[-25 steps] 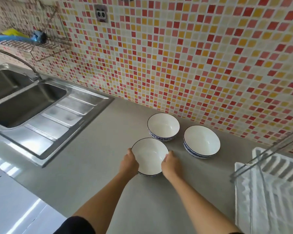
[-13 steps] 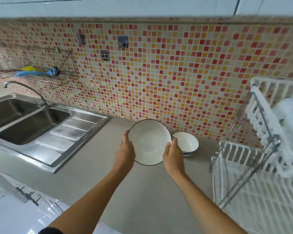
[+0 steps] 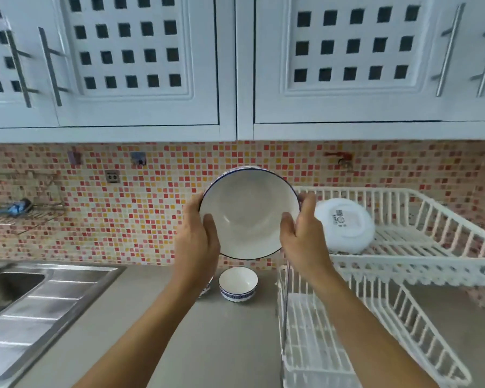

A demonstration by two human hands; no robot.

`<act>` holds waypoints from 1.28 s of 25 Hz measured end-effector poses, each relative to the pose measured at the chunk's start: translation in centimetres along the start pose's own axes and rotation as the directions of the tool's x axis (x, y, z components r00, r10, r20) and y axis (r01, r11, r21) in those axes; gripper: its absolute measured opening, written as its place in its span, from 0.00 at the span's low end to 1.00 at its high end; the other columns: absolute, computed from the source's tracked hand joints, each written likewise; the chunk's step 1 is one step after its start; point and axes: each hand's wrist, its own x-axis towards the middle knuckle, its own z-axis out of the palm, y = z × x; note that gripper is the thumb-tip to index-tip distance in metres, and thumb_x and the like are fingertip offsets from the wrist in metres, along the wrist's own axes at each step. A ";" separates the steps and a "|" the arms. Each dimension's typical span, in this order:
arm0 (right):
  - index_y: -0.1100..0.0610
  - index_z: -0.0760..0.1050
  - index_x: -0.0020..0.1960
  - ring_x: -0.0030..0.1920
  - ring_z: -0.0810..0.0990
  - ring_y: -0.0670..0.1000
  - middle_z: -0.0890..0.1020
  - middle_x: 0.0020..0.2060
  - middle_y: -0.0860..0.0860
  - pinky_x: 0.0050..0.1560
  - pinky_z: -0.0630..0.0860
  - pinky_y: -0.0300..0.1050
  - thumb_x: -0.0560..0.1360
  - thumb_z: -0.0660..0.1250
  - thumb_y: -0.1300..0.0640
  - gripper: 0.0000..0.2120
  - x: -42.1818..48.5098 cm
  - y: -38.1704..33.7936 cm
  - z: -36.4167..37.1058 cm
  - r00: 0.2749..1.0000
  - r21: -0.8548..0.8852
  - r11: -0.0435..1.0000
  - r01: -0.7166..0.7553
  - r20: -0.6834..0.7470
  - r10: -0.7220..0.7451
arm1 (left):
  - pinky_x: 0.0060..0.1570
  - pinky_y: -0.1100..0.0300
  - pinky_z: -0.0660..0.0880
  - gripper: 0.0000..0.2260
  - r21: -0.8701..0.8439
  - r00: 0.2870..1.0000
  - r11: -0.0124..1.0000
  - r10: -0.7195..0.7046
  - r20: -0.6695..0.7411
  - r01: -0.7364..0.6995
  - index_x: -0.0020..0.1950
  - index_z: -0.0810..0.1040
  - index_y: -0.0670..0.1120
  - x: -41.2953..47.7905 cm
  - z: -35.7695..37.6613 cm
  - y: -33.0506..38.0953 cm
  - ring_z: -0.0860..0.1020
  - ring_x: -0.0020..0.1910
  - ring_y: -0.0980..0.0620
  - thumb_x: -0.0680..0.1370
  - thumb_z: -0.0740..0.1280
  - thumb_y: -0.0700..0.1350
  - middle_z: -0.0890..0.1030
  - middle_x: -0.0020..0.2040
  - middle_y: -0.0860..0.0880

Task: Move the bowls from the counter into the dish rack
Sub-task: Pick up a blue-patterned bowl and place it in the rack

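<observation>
Left hand [image 3: 198,242] and right hand [image 3: 303,233] both clamp one white bowl [image 3: 248,212] by its rim, thumbs inside the lip, the other fingers wrapped behind it and hidden. Both arms extend forward and up from the near edge, forearms bare, wrists roughly level. The bowl is in the air, tilted so its inside faces the camera, dark blue line round the rim. It sits in front of the mosaic tile wall [image 3: 151,214], just left of the upper tier of the white dish rack [image 3: 403,264], overlapping that tier's left end in view; contact with the rack can't be confirmed.

The upper tier holds a white plate [image 3: 345,225] leaning on edge, label showing. The lower tier looks bare.

On the grey counter [image 3: 230,337], a second bowl [image 3: 238,285] with a blue pattern stands upright near the wall, just left of the rack. A third bowl [image 3: 207,288] is mostly hidden behind the left wrist. Steel sink [image 3: 25,301] at far left. White cabinets [image 3: 235,65] above.
</observation>
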 end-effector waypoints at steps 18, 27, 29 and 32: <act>0.47 0.58 0.72 0.53 0.73 0.44 0.75 0.63 0.52 0.50 0.69 0.32 0.76 0.50 0.46 0.24 8.6 18.0 -31.1 0.933 -0.265 0.898 0.351 0.013 -0.361 | 0.63 0.47 0.73 0.35 -0.162 0.775 0.985 0.060 0.629 0.055 0.69 0.61 0.62 2.7 25.5 22.1 0.75 0.60 0.46 0.65 0.55 0.75 0.74 0.66 0.51; 0.29 0.48 0.70 0.71 0.62 0.42 0.57 0.71 0.34 0.68 0.67 0.40 0.60 0.62 0.25 0.43 12.0 22.7 -32.6 0.778 0.105 0.994 0.033 0.621 -0.092 | 0.54 0.56 0.79 0.36 -0.033 0.730 0.999 0.008 0.683 0.021 0.70 0.62 0.61 2.9 28.8 20.3 0.80 0.52 0.53 0.65 0.68 0.68 0.77 0.61 0.53; 0.32 0.47 0.71 0.69 0.65 0.41 0.57 0.70 0.34 0.66 0.70 0.39 0.56 0.68 0.27 0.49 13.0 23.7 -32.6 0.742 0.041 0.999 0.031 0.668 -0.051 | 0.52 0.61 0.78 0.37 0.015 0.694 0.999 0.014 0.719 -0.036 0.73 0.58 0.60 2.7 29.3 20.0 0.79 0.51 0.54 0.68 0.70 0.64 0.75 0.62 0.52; 0.36 0.54 0.71 0.69 0.70 0.48 0.63 0.72 0.45 0.67 0.71 0.50 0.57 0.77 0.37 0.50 14.6 24.7 -32.5 0.716 -0.007 1.000 0.026 0.698 -0.014 | 0.62 0.54 0.73 0.45 0.121 0.651 0.983 -0.004 0.759 -0.135 0.76 0.49 0.57 2.9 30.1 19.4 0.74 0.59 0.50 0.68 0.71 0.63 0.68 0.69 0.50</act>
